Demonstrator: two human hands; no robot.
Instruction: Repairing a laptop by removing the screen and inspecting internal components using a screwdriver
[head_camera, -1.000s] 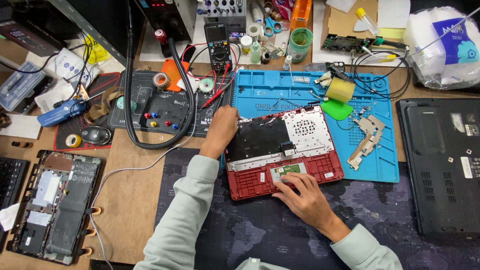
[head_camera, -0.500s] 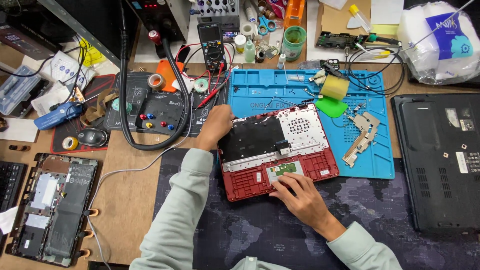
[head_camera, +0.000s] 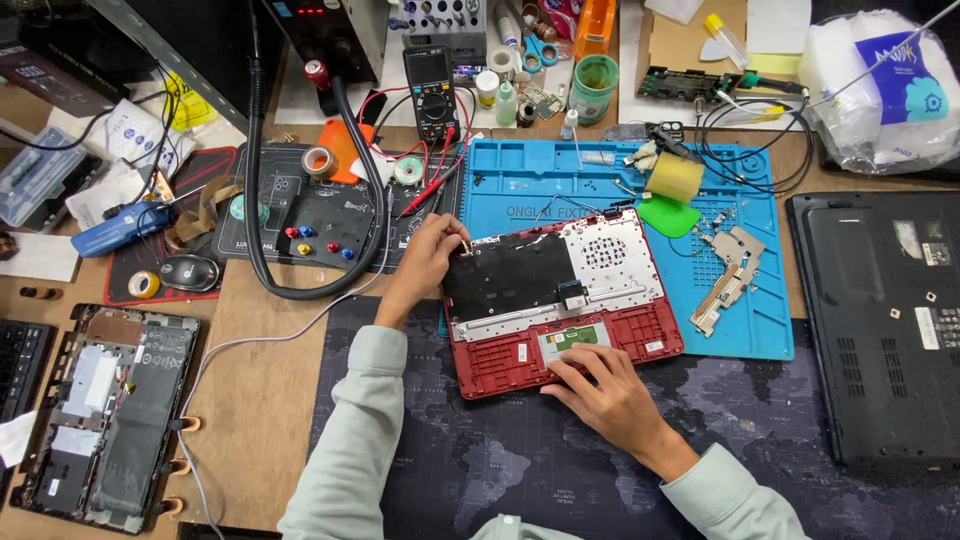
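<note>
Fingers of the left hand (head_camera: 432, 252) pinch the laptop shell's (head_camera: 560, 300) top-left corner; the right hand (head_camera: 600, 385) lies flat, fingers spread, on its front edge. Metal bracket (head_camera: 728, 272) and yellow sponge (head_camera: 676, 176) lie nearby.

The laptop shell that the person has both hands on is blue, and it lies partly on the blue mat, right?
Not quite. In the head view the laptop shell is red, not blue. Both the left hand and right hand do touch it, and it does lie partly on the blue mat.

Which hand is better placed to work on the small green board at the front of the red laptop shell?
Right hand: its fingers already rest beside the green board. Left hand is at the shell's far corner.
</note>
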